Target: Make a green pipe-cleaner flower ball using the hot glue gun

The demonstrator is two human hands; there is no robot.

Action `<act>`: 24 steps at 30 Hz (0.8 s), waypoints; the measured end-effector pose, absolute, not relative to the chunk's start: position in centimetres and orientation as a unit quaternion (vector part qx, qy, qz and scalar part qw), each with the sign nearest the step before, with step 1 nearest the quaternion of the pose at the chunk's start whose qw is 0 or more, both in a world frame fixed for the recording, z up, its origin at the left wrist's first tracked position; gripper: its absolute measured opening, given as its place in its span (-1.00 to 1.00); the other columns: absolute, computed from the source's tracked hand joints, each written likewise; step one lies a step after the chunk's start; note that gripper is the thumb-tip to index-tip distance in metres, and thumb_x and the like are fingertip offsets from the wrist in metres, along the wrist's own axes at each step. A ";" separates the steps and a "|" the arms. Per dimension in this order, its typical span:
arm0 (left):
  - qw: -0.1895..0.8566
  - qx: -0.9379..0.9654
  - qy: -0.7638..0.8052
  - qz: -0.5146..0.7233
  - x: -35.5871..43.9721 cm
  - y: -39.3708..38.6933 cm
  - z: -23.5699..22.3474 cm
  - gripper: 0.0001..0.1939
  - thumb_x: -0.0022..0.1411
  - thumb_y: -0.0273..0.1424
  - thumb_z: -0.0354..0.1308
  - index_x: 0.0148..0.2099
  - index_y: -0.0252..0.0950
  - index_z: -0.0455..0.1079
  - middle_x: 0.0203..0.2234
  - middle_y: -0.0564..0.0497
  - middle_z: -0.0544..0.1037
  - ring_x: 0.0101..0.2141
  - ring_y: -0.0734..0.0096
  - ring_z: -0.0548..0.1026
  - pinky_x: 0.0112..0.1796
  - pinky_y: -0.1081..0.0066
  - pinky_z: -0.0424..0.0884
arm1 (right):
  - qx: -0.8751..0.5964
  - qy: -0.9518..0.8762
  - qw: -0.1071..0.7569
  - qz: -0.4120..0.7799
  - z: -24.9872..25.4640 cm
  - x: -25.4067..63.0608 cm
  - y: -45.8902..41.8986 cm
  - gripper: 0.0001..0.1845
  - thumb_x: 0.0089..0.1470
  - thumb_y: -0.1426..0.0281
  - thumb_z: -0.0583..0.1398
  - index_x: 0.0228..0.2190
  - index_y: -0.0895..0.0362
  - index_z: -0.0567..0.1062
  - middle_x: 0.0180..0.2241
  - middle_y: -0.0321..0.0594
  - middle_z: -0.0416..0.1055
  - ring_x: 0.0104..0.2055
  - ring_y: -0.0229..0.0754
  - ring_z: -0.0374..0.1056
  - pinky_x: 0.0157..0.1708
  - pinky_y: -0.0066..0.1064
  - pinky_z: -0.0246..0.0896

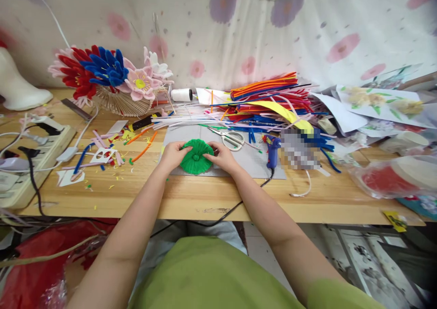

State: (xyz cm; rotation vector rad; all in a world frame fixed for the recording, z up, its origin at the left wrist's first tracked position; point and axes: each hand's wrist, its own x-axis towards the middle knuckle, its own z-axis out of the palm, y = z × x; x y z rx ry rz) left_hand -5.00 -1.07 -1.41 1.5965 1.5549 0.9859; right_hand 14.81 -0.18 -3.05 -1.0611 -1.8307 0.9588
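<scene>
A round, green, fuzzy disc [195, 163] with ridges running out from a small raised knob at its centre is held between my two hands, over a grey mat [218, 171]. My left hand [173, 156] grips its left edge, thumb on top, the other fingers partly hidden. On the opposite edge, my right hand [222, 156] pinches the disc with the thumb on its face. Just beyond the right hand lie scissors [233, 139] with pale handles. Farther right on the mat is a blue glue gun [272, 152] with a dark cord.
Bundles of coloured pipe cleaners [269, 88] lie behind the mat, beside a white thread spool [181, 94]. Fuzzy flowers on a fan [124, 99] stand back left. Scraps [102, 154] litter the table's left side, near a power strip [37, 163]. Plastic-wrapped rolls [396, 177] sit at right.
</scene>
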 end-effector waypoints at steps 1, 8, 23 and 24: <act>0.329 0.621 0.604 0.376 -5.0 -1.2 -1.3 -0.72 -0.02 -0.19 0.14 -0.42 -0.30 0.52 -0.59 0.06 0.51 -0.52 0.39 0.41 -0.53 0.47 0.25 | -0.419 -0.734 0.389 0.366 -3.0 14.9 -0.2 -0.65 -0.18 0.31 0.25 -0.25 0.09 0.45 -0.35 -0.28 0.45 -0.39 -0.26 0.31 -0.38 -0.43 0.19; 0.279 0.665 0.630 0.287 -5.1 -1.7 0.3 -0.69 0.04 -0.20 0.07 -0.32 -0.30 0.51 -0.50 0.07 0.54 -0.42 0.38 0.43 -0.42 0.46 0.29 | -0.470 -0.704 0.458 0.272 -2.3 15.4 -0.3 -0.78 0.04 0.23 0.11 -0.46 0.11 0.44 -0.48 -0.26 0.44 -0.44 -0.25 0.32 -0.37 -0.41 0.19; 0.062 0.735 0.588 0.333 -3.6 -2.1 2.2 -0.85 0.11 -0.29 0.12 -0.37 -0.23 0.44 -0.42 0.01 0.54 -0.36 0.36 0.46 -0.34 0.40 0.30 | -0.474 -0.799 0.346 0.133 -2.3 14.9 -0.9 -0.85 0.02 0.35 0.13 -0.32 0.13 0.35 -0.34 -0.17 0.41 -0.35 -0.19 0.30 -0.38 -0.39 0.14; 0.057 0.737 0.584 0.337 -3.7 -2.1 2.1 -0.84 0.12 -0.29 0.10 -0.37 -0.23 0.44 -0.42 0.00 0.55 -0.35 0.35 0.47 -0.33 0.40 0.30 | -0.476 -0.796 0.348 0.138 -2.3 14.9 -0.9 -0.87 0.05 0.34 0.12 -0.33 0.12 0.36 -0.36 -0.18 0.43 -0.37 -0.20 0.30 -0.38 -0.40 0.13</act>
